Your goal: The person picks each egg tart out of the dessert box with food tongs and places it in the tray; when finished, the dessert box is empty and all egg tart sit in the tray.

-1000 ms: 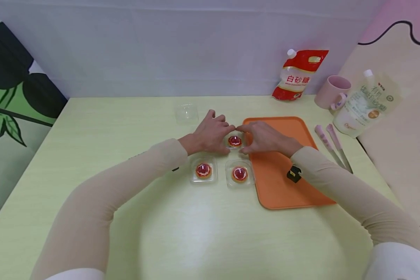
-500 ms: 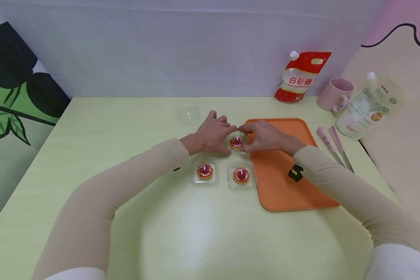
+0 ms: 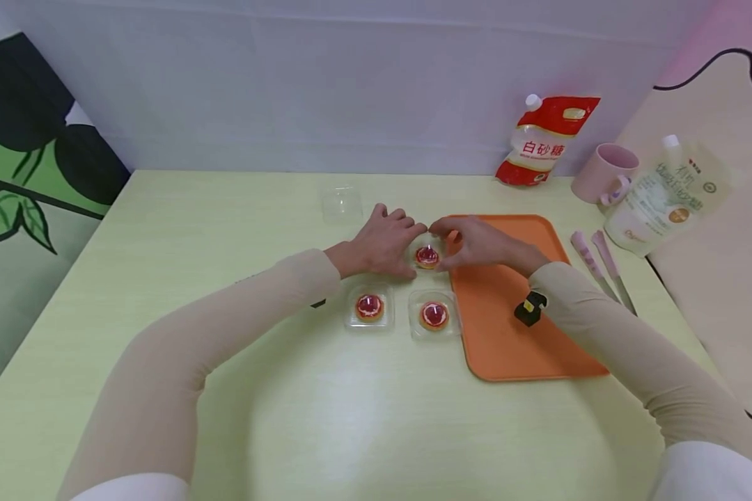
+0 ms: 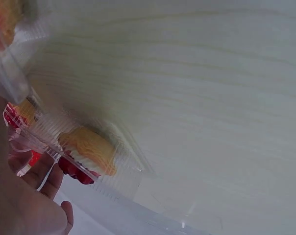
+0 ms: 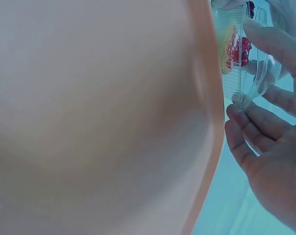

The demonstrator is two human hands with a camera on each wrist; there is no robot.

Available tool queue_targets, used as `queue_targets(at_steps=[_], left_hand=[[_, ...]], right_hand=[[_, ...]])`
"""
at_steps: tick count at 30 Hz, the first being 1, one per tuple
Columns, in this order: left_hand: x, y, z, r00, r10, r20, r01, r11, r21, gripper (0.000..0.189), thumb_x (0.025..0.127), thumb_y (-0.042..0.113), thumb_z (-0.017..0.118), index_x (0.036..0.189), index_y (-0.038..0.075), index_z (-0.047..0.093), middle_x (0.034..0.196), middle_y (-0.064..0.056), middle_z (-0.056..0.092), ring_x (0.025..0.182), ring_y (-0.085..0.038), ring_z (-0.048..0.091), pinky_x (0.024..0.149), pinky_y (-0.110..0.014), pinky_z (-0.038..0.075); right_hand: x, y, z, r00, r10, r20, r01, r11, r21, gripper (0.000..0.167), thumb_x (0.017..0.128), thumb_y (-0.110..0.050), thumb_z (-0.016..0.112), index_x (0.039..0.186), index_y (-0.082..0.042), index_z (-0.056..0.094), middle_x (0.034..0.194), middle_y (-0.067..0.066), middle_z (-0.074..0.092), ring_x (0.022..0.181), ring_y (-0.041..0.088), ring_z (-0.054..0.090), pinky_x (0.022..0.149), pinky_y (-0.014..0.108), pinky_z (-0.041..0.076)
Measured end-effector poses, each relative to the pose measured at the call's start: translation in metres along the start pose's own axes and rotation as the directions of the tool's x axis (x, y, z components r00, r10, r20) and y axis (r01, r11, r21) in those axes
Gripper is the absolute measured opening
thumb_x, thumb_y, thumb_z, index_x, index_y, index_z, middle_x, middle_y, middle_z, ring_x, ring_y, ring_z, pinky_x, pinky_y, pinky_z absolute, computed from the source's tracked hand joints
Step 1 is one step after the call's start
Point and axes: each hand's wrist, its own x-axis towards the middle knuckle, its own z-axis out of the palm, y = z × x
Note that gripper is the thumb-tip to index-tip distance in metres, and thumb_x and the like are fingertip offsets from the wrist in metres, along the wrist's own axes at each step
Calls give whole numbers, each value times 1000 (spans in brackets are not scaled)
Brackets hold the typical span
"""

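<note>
Mid-table in the head view, my left hand (image 3: 384, 245) and right hand (image 3: 481, 243) grip opposite sides of a small clear plastic box (image 3: 429, 239). A tart (image 3: 427, 257) with a glossy red topping sits inside it. The right wrist view has my right thumb and fingertips at the box edge (image 5: 236, 85), with a raised clear flap beside the red topping. Closer to me stand two more clear boxes, each with a tart, the left one (image 3: 370, 307) and the right one (image 3: 434, 315). The left wrist view shows a cream-filled tart (image 4: 89, 154) beyond my left fingers.
An orange tray (image 3: 501, 334) lies under my right forearm, its left edge by the boxes. Another clear plastic piece (image 3: 341, 204) lies behind. Rightward are two pink-handled utensils (image 3: 592, 254), a pink mug (image 3: 604, 174), a red sugar pouch (image 3: 539, 146) and a pale spouted pouch (image 3: 664, 198).
The whole head view has shifted slightly right and down. Both hands stay around the same box, with almost no movement of their own.
</note>
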Motion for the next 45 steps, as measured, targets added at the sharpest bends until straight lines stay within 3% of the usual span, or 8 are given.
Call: queue_targets(at_steps=[11,18,25,31,36,41,45], left_hand=[[0,3,-3,999,-6,36,8,998,-60,91,80,60,71,154,22,35,137,-5,56,125,-25,44,102,-49,29],[2,5,-7,999,13,50,-10,998,-58,91,80,61,70,154,20,36,141,-5,55,125,-25,44,101,-50,30],[2,6,-8,998,-9,55,13,998,-55,90,80,61,69,153,19,38,140,-3,57,123,-24,44,102,-49,29],[1,7,-6,998,-25,53,27,999,-42,90,80,61,69,153,19,38,139,-3,57,124,-24,45,102,-50,30],[-3,7,-5,997,-40,59,45,995,-84,98,76,68,71,154,21,36,140,-5,52,125,-24,43,101,-48,32],[-9,4,-9,997,-69,19,71,982,-177,100,73,70,73,153,21,38,138,-6,47,128,-24,40,103,-47,34],[-11,-2,-18,985,-157,-72,135,960,-245,84,84,61,69,150,17,42,136,-8,50,128,-26,44,103,-46,38]], right_hand=[[-11,8,-6,996,87,-27,-85,995,49,70,81,-26,82,142,-11,51,138,11,56,128,31,48,106,53,43],[-21,14,-11,994,99,-55,-96,994,56,73,81,-26,83,144,-12,50,139,12,55,128,31,48,107,53,42],[-32,17,-21,987,146,-65,-144,989,35,71,82,-25,82,143,-11,49,141,14,53,128,34,47,106,55,43],[-33,15,-29,991,82,-105,-78,996,35,68,82,-20,81,141,-4,50,136,17,56,124,34,49,106,55,43],[-28,11,-37,992,19,-125,-10,997,73,68,82,-20,80,142,-5,50,138,18,56,125,34,50,106,55,42],[-24,4,-45,990,41,-136,-19,988,156,69,85,-27,78,146,-14,48,137,16,58,125,33,53,107,54,43],[-25,-1,-48,987,96,-132,-57,960,274,64,91,-31,71,149,-19,45,133,14,61,122,30,56,106,53,45]])
